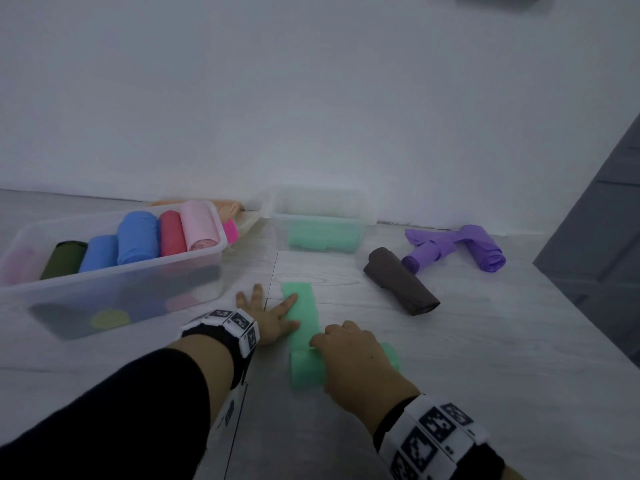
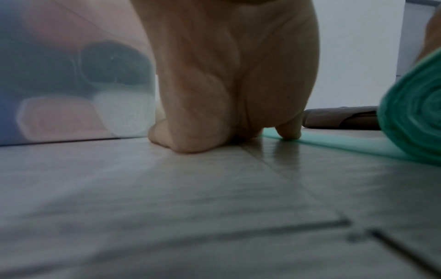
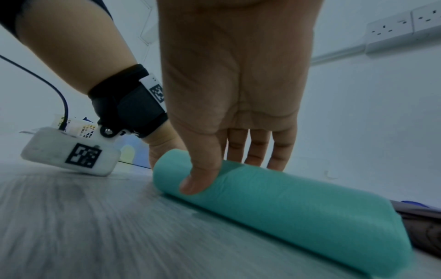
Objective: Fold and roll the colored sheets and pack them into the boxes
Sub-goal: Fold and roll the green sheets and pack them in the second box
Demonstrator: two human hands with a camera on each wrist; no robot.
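Observation:
A mint-green sheet lies on the floor, folded into a narrow strip (image 1: 300,299) and part rolled at its near end. My right hand (image 1: 349,355) grips the green roll (image 1: 304,370) from above. In the right wrist view the thumb (image 3: 198,181) presses the roll's (image 3: 286,203) near side and the fingers reach down behind it. My left hand (image 1: 273,318) lies flat with spread fingers, the index finger and thumb on the flat strip (image 2: 334,140) just ahead of the roll (image 2: 415,117). One clear box (image 1: 114,268) at left holds several coloured rolls. The second clear box (image 1: 367,209) holds one green roll (image 1: 322,237).
A brown roll (image 1: 401,282) lies right of the strip, with loosely rolled purple sheets (image 1: 457,247) beyond it. A peach sheet (image 1: 225,204) sits behind the left box against the white wall. Grey furniture (image 1: 595,237) stands at the right. Wall sockets (image 3: 405,28) show above the floor.

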